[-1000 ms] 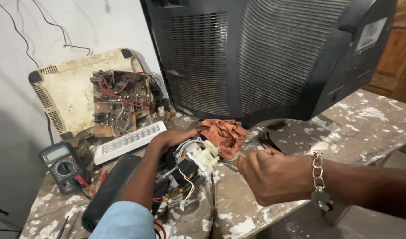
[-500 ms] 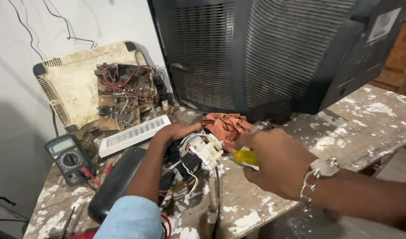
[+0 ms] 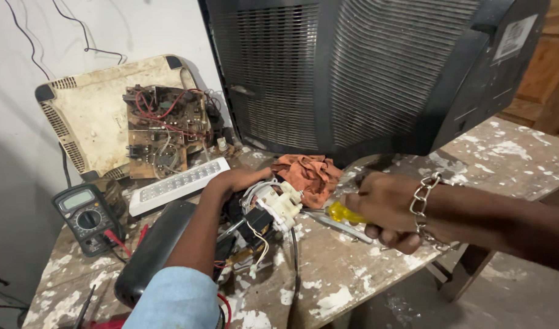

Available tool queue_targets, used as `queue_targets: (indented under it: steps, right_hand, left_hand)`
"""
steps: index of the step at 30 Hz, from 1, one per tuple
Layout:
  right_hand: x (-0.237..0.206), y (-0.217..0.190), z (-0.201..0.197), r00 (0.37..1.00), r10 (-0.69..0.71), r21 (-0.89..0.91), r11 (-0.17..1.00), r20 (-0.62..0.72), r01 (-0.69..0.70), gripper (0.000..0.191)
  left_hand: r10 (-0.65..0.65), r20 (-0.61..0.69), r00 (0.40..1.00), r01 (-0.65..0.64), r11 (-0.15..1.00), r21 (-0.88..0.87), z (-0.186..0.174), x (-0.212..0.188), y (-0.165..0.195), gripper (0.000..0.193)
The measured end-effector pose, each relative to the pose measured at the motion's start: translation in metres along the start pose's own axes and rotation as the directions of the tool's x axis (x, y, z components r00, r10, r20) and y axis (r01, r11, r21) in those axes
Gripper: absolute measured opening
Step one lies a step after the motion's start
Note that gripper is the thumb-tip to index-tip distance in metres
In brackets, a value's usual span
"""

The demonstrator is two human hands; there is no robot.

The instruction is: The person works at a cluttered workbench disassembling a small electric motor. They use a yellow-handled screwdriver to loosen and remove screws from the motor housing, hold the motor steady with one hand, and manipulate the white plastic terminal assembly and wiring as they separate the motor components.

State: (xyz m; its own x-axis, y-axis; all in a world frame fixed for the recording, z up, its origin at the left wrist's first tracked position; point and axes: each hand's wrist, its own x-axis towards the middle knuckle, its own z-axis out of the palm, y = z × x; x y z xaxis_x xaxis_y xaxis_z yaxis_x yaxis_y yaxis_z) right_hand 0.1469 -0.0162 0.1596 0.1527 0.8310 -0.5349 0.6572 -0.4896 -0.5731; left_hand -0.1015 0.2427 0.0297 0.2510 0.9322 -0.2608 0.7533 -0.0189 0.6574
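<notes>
My left hand [image 3: 234, 181] rests on a tangle of wires and a white and black electrical part [image 3: 273, 210] lying on the paint-spattered table [image 3: 346, 280]. My right hand [image 3: 386, 207], with a chain bracelet [image 3: 423, 204] on the wrist, grips a screwdriver by its yellow handle [image 3: 342, 212]. The metal shaft points left toward the white part, its tip close to it.
A big black television back [image 3: 365, 73] fills the rear. An orange rag [image 3: 310, 173] lies before it. At left stand a cream casing with a circuit board [image 3: 163, 128], a white grid-faced unit [image 3: 176, 186], a multimeter [image 3: 84, 213] and a black oblong object [image 3: 151, 253].
My right hand has turned and now shows the yellow screwdriver handle, with the shaft aimed at the white part. My left hand has stayed on the wires.
</notes>
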Motion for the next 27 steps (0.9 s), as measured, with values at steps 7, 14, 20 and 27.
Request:
queue_targets:
  steps: [7,14,20,27]
  right_hand:
    - [0.028,0.005,0.023,0.857,-0.373,-0.37,0.898,-0.356,0.238,0.041]
    - [0.02,0.008,0.023,0.784,-0.522,-0.692,0.702,-0.336,0.171,0.038]
    - [0.018,0.023,0.02,0.596,-0.798,-0.975,0.052,0.089,0.214,0.012]
    - [0.033,0.055,0.02,0.235,-0.593,-0.542,-0.803,0.771,-0.249,0.028]
  left_hand:
    - [0.052,-0.008,0.999,-0.052,0.998,0.021,-0.002,-0.001,0.003,0.081]
    - [0.104,-0.001,0.995,-0.102,0.978,0.18,-0.005,0.008,0.004,0.088]
    - [0.118,0.017,0.993,-0.119,0.98,0.161,-0.004,0.013,-0.001,0.083]
    - [0.135,-0.012,0.991,-0.132,0.98,0.148,-0.003,0.03,-0.013,0.084]
